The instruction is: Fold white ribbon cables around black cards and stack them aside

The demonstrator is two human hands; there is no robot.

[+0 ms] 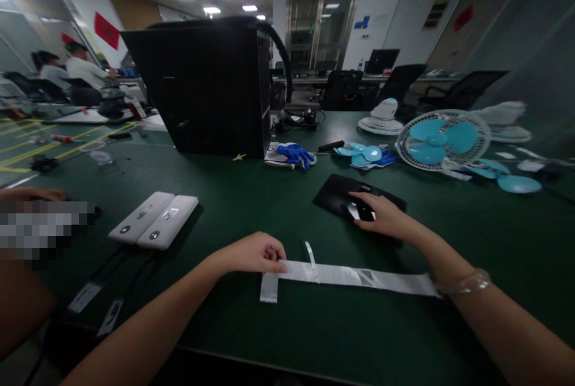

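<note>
My left hand [263,252] pinches the left end of a long whitish strip [390,281], which lies across the green table toward my right forearm. A short narrow white piece [309,254] stands up from the strip, and another short white piece [269,288] lies below my left fingers. My right hand [380,213] rests over a flat black pad [335,190]. Its thumb and forefinger curve around a small glossy black object [362,212] with a bright reflection; its exact kind is unclear.
Two white box-shaped devices [157,221] with cables sit left, near another person's hand [33,193]. A large black computer case [202,92] stands behind. Blue gloves [296,156], loose blue fan blades [363,151] and a caged fan [442,139] lie at the back right.
</note>
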